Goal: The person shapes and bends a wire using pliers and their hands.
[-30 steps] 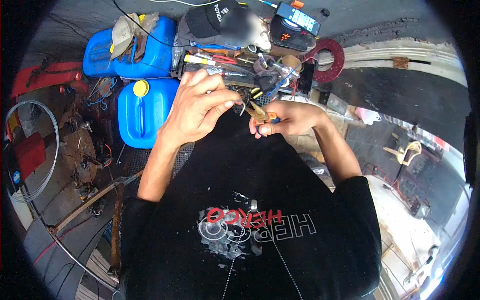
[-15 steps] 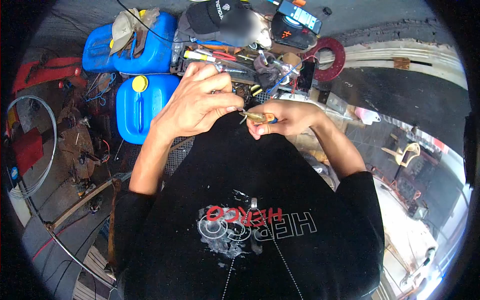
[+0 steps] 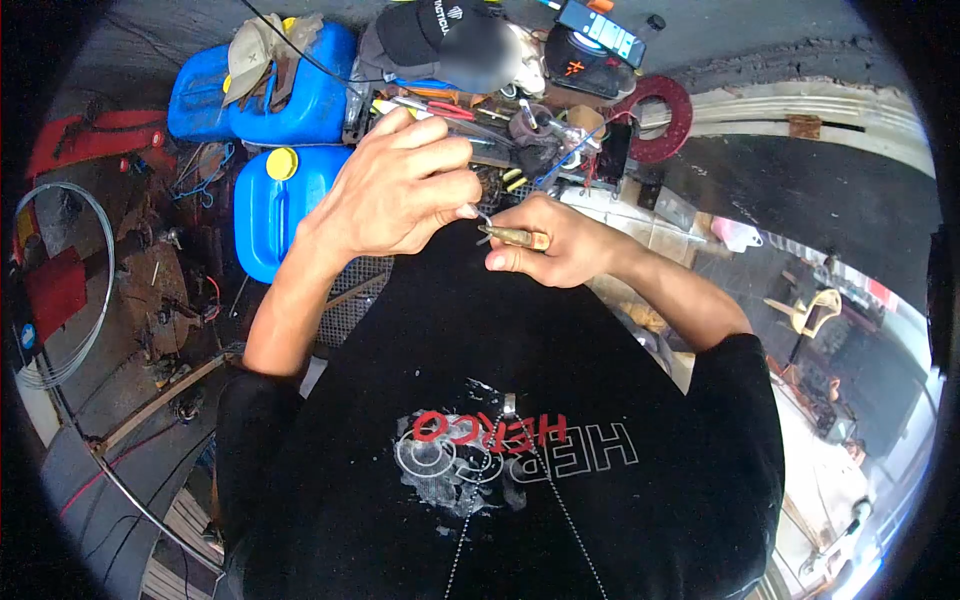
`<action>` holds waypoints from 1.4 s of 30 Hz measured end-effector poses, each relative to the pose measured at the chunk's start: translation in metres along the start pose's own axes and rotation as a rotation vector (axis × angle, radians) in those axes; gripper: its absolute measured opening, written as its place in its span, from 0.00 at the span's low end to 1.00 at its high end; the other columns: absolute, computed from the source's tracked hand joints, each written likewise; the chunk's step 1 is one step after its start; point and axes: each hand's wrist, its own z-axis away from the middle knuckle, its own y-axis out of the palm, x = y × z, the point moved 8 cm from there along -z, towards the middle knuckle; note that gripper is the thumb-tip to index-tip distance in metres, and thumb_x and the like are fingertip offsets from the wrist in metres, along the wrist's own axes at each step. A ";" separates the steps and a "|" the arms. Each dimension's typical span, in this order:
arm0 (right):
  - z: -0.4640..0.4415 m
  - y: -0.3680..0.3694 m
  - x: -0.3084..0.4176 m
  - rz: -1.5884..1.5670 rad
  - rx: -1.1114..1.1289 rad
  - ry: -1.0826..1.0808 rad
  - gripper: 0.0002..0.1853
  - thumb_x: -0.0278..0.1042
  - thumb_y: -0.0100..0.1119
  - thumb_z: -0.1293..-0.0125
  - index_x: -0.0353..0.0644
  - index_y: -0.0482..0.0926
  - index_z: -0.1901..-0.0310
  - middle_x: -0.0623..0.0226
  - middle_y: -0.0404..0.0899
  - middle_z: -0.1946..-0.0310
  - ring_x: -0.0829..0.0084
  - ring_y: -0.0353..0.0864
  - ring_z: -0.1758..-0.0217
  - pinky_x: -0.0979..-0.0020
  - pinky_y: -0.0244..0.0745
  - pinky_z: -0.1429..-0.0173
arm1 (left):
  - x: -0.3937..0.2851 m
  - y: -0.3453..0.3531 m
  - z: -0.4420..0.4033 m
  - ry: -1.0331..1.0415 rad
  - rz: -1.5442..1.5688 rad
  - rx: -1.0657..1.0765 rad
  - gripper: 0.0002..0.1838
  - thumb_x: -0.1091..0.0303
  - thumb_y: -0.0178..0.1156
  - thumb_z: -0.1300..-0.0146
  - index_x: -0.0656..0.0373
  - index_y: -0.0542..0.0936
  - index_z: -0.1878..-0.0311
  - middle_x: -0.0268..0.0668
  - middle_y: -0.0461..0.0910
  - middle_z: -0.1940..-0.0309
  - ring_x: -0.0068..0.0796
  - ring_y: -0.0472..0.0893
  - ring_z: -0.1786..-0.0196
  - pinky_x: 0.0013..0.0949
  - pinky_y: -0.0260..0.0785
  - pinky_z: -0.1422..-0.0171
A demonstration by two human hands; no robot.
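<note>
My right hand [image 3: 560, 240] is closed around a pair of pliers [image 3: 518, 237], whose worn, brassy jaws point left. At the jaw tips is a short, thin piece of bent wire [image 3: 486, 220]. My left hand [image 3: 405, 190] is closed in a pinch at the wire's upper end, fingers curled with the thumb against it. The two hands are close together in front of my black shirt [image 3: 500, 350]. My fingers hide the pliers' handles and part of the wire.
Blue jerrycans [image 3: 290, 215] stand at the left. Behind my hands is a cluttered bench with red-handled pliers [image 3: 450, 110], a black cap [image 3: 415, 35], a phone [image 3: 600, 32] and a dark red ring [image 3: 662, 120]. A wire coil [image 3: 100, 290] hangs far left.
Both hands are turned slightly and my elbows are spread a little wider. The pliers have tilted a bit, and the wire is still between my hands.
</note>
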 end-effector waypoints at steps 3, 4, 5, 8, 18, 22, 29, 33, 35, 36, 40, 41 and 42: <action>-0.001 -0.003 -0.002 -0.022 -0.060 0.030 0.21 0.49 0.65 0.30 0.33 0.82 0.63 0.52 0.82 0.75 0.60 0.82 0.72 0.59 0.75 0.64 | 0.000 0.001 -0.002 -0.004 -0.021 -0.007 0.11 0.55 0.66 0.41 0.48 0.76 0.67 0.29 0.70 0.68 0.35 0.73 0.61 0.41 0.61 0.56; -0.001 -0.005 -0.001 0.009 -0.109 0.014 0.21 0.49 0.65 0.30 0.33 0.82 0.63 0.51 0.81 0.76 0.59 0.82 0.73 0.59 0.75 0.64 | 0.000 0.002 -0.002 -0.011 -0.024 -0.016 0.11 0.55 0.66 0.41 0.49 0.76 0.67 0.29 0.71 0.68 0.35 0.73 0.61 0.41 0.61 0.56; -0.001 -0.007 0.000 0.038 -0.157 -0.001 0.21 0.48 0.65 0.29 0.33 0.82 0.64 0.50 0.80 0.76 0.57 0.81 0.73 0.58 0.75 0.65 | 0.000 0.003 -0.001 -0.009 -0.024 -0.015 0.11 0.55 0.66 0.41 0.49 0.76 0.67 0.29 0.71 0.68 0.35 0.73 0.61 0.41 0.61 0.56; -0.001 -0.011 0.004 0.000 -0.293 -0.093 0.18 0.40 0.64 0.26 0.37 0.74 0.71 0.68 0.64 0.85 0.79 0.61 0.80 0.66 0.57 0.74 | 0.002 0.006 0.000 -0.059 0.029 -0.024 0.10 0.57 0.65 0.38 0.51 0.77 0.66 0.31 0.73 0.69 0.37 0.75 0.63 0.41 0.62 0.58; -0.008 -0.030 -0.011 0.053 -0.401 -0.031 0.18 0.45 0.64 0.27 0.36 0.81 0.66 0.55 0.77 0.79 0.60 0.76 0.77 0.61 0.71 0.68 | 0.016 0.018 0.005 -0.445 0.304 -0.134 0.11 0.63 0.55 0.25 0.61 0.79 0.62 0.45 0.80 0.70 0.54 0.80 0.66 0.46 0.71 0.63; -0.012 -0.031 -0.013 0.062 -0.450 -0.041 0.18 0.45 0.64 0.27 0.35 0.81 0.65 0.55 0.77 0.79 0.61 0.75 0.77 0.60 0.71 0.68 | 0.020 0.025 0.010 -0.574 0.342 -0.120 0.14 0.61 0.52 0.23 0.60 0.79 0.60 0.48 0.80 0.71 0.57 0.82 0.64 0.51 0.70 0.63; -0.015 -0.028 -0.029 0.008 -0.442 0.016 0.17 0.44 0.65 0.28 0.35 0.83 0.63 0.57 0.77 0.79 0.71 0.73 0.75 0.61 0.72 0.65 | 0.020 0.032 0.012 -0.599 0.379 -0.115 0.14 0.62 0.49 0.21 0.62 0.78 0.57 0.49 0.80 0.70 0.56 0.82 0.64 0.46 0.71 0.62; -0.018 -0.024 -0.045 -0.126 -0.216 0.046 0.17 0.44 0.63 0.26 0.36 0.81 0.64 0.67 0.79 0.78 0.76 0.76 0.71 0.64 0.74 0.61 | 0.021 0.042 0.021 -0.693 0.513 -0.079 0.15 0.63 0.47 0.19 0.63 0.78 0.57 0.48 0.81 0.68 0.50 0.83 0.63 0.43 0.73 0.57; -0.014 -0.032 -0.047 -0.197 -0.119 0.012 0.15 0.43 0.61 0.24 0.38 0.80 0.62 0.69 0.80 0.73 0.77 0.76 0.67 0.67 0.74 0.58 | 0.020 0.048 0.025 -0.729 0.629 -0.081 0.16 0.63 0.46 0.18 0.63 0.78 0.57 0.40 0.81 0.66 0.35 0.82 0.62 0.37 0.72 0.54; -0.010 -0.031 -0.042 -0.268 -0.021 -0.025 0.13 0.41 0.60 0.23 0.39 0.79 0.61 0.72 0.80 0.68 0.78 0.77 0.63 0.70 0.74 0.54 | 0.021 0.050 0.025 -0.727 0.629 -0.080 0.16 0.63 0.46 0.18 0.63 0.78 0.57 0.40 0.81 0.66 0.35 0.82 0.62 0.37 0.72 0.54; 0.001 -0.053 -0.027 0.002 -0.185 -0.166 0.16 0.45 0.61 0.24 0.37 0.81 0.53 0.60 0.80 0.58 0.66 0.80 0.52 0.64 0.74 0.45 | 0.031 0.050 0.026 -0.797 0.749 -0.239 0.17 0.61 0.46 0.17 0.62 0.80 0.56 0.28 0.77 0.69 0.22 0.74 0.66 0.30 0.67 0.59; 0.002 -0.057 -0.026 0.082 -0.233 -0.225 0.16 0.43 0.62 0.25 0.36 0.82 0.50 0.56 0.77 0.57 0.60 0.78 0.51 0.61 0.74 0.44 | 0.033 0.051 0.028 -0.825 0.815 -0.270 0.17 0.60 0.46 0.17 0.61 0.80 0.55 0.25 0.72 0.73 0.17 0.69 0.71 0.26 0.61 0.66; 0.002 -0.057 -0.025 0.084 -0.230 -0.227 0.16 0.43 0.62 0.25 0.36 0.82 0.50 0.56 0.77 0.57 0.60 0.78 0.51 0.61 0.74 0.44 | 0.036 0.053 0.031 -0.856 0.879 -0.303 0.17 0.59 0.46 0.17 0.60 0.81 0.55 0.21 0.68 0.78 0.11 0.64 0.76 0.22 0.56 0.72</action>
